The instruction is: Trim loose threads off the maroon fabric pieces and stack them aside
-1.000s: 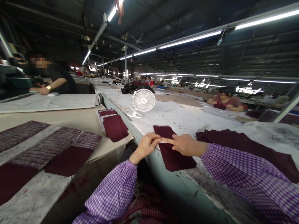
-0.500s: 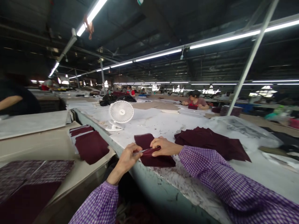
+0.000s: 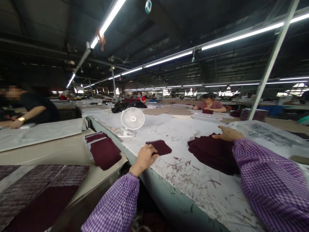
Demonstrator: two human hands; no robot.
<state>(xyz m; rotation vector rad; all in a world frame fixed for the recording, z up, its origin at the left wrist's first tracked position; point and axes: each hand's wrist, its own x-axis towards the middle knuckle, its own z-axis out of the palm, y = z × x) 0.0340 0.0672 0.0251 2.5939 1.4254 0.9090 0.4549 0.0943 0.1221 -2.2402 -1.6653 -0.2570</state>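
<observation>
A small maroon cloth piece [image 3: 162,147] lies on the white-covered table [image 3: 178,174]. My left hand [image 3: 145,158] rests at its left edge, fingers bent and close together; whether they pinch the cloth is hidden. On the right, a loose pile of maroon pieces [image 3: 210,153] spreads over the table. My right hand [image 3: 226,133] reaches over the pile's upper right edge, thumb and fingers apart, fingertips at the top pieces. Both arms wear purple checked sleeves.
A white fan [image 3: 132,118] stands behind the cloth piece. Stacked maroon pieces [image 3: 105,153] lie on the lower left surface, beside patterned cloth [image 3: 36,180]. Clear plastic [image 3: 270,132] lies at right. Scraps litter the front. People work at left and across the table.
My right hand has left the cloth piece and moved right to the pile. The folded piece between my hands is gone from there; a flat piece remains. The view has shifted left.
</observation>
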